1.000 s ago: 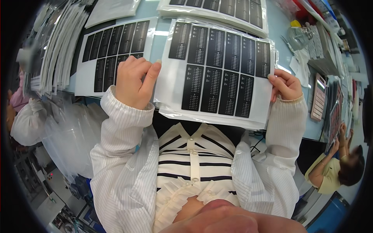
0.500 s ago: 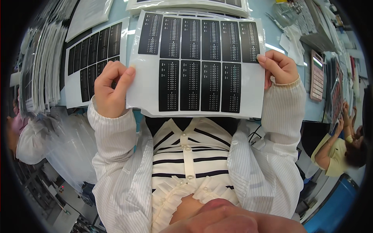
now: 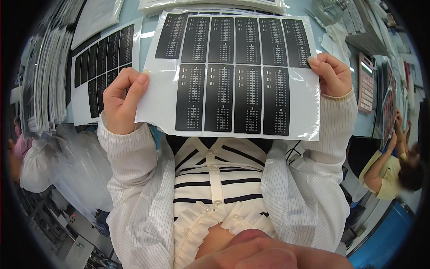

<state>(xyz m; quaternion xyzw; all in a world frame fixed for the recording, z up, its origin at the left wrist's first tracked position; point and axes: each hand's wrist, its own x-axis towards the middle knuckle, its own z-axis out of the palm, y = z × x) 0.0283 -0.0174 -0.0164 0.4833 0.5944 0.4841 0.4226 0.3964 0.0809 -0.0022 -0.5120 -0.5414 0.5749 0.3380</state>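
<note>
A white glossy sheet of black rectangular labels is held up in front of me between both hands. Its labels stand in two rows, a longer one above a shorter one, with small pale print. My left hand pinches the sheet's left edge between thumb and curled fingers. At the upper right edge, my right hand pinches it with the thumb on the front; the other fingers are partly hidden behind. The lower left corner of the sheet has an uneven edge. Beyond my left hand lies another sheet of black labels on the table.
Stacks of sheets stand at the left, and a further pile lies at the far side. A pink calculator and a clear glass jar are at the right. A co-worker in yellow works farther right.
The held sheet has come nearer and tilted slightly, its right side lower. My left hand has shifted a little left and my right hand a little right, both still pinching it.
</note>
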